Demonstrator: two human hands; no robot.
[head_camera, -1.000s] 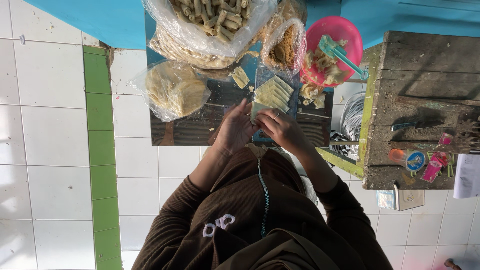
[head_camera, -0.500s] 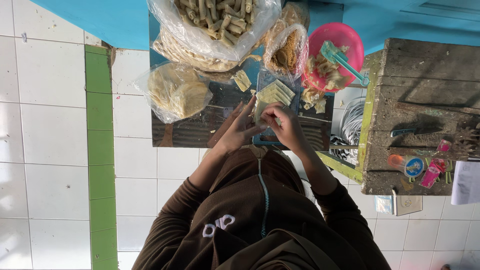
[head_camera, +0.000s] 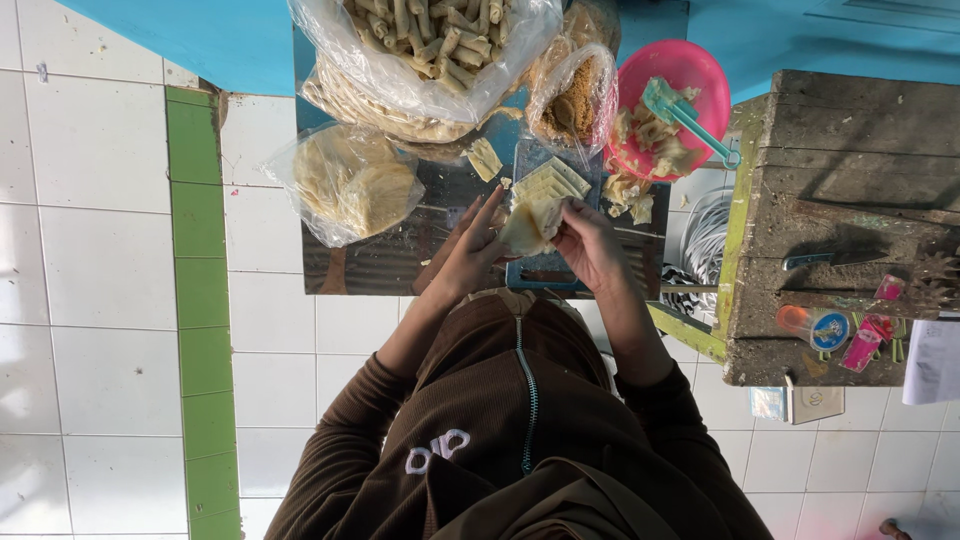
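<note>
Both hands were pinching one pale wrapper sheet (head_camera: 527, 228) between them: left hand (head_camera: 470, 252) at its left edge, right hand (head_camera: 590, 243) at its right. The sheet was held just above the dark counter (head_camera: 400, 255), beside a stack of cut wrappers (head_camera: 548, 184) and a pink bowl (head_camera: 690, 75).

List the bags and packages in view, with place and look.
Top bag: clear plastic, full of tan rolled sticks, above the hands.
Left bag: clear, pale flat sheets, left of the left hand.
Small bag: clear, brown crumbs, beside the pink bowl.
</note>
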